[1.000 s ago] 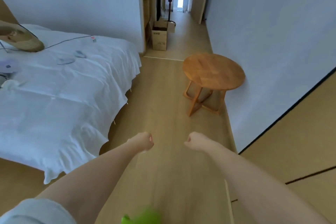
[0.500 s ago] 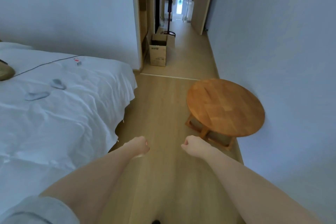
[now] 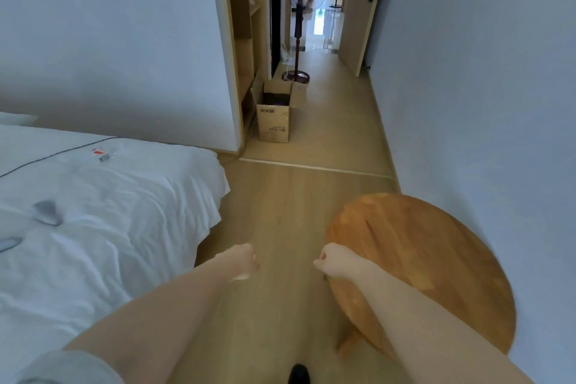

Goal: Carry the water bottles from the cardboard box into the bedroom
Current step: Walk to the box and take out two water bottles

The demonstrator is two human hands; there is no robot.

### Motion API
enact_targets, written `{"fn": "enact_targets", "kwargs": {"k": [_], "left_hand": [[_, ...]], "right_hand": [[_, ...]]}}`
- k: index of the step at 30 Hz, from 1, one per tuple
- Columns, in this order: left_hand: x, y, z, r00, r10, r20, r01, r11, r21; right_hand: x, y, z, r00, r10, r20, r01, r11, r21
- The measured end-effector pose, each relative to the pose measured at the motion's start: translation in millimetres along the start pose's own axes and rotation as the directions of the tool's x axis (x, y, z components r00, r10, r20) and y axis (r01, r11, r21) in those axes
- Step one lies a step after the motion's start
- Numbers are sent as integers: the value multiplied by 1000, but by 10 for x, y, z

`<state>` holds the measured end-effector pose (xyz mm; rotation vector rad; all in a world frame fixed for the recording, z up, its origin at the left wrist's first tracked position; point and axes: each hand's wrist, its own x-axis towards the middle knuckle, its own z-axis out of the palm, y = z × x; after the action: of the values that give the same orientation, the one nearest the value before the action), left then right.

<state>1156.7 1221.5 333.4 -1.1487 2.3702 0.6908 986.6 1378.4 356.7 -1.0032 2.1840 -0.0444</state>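
An open cardboard box [image 3: 273, 117] stands on the hallway floor just past the bedroom threshold, against the left shelf unit. Its inside is dark and no water bottle shows in it. My left hand [image 3: 241, 260] and my right hand [image 3: 332, 263] are stretched out in front of me over the wooden floor, both curled into fists and holding nothing. The right hand hovers at the near left edge of a round wooden table [image 3: 430, 262].
A bed with white sheets [image 3: 103, 221] fills the left, with a cable and small items on it. A standing fan [image 3: 300, 25] is behind the box in the hallway. A wooden door [image 3: 358, 9] stands open at the right. Blue wall runs along the right.
I have walked forward along the bed toward the doorway. The round table has come from ahead to right beside my right arm, and the box looks larger. Both fists stay curled.
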Motion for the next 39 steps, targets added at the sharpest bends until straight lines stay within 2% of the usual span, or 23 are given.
{"fn": "enact_targets", "kwargs": {"k": [3,10,18,21,25,31,35,39], "left_hand": [[503,290,-507,997,29,-70,-34,997,-72],[1743,462,-1230,999,17,-49,-20,998,-58],[3557,421,-2180,999,27,-28,-26,999,30],[4179,363,-2784,1000,25,-8,-24,995,99],[4826,411,-3509,999,42,-27,-36,982,184],[5694,909,-3904,984,160,73,-172,962,211],[6343,1245,-4138,980,159,116,-178,968,178],[7095,1607,-4574,989,131,74,-138,986,97]], "right_hand": [[532,-19,-570,999,-13,-30,13,1000,6],[1755,-375,-1308,997,-69,-28,71,996,60],[3386,-507,-2302,998,29,-47,-28,999,17],[3927,-629,-2793,994,84,-74,-83,996,12],[4452,-777,-3273,990,69,-124,-76,996,-47],[5315,-700,-3918,991,100,-93,-108,990,-88],[6045,-533,-4432,994,77,-78,-84,992,-91],[6875,-304,-5136,993,56,-107,-68,990,-120]]}}
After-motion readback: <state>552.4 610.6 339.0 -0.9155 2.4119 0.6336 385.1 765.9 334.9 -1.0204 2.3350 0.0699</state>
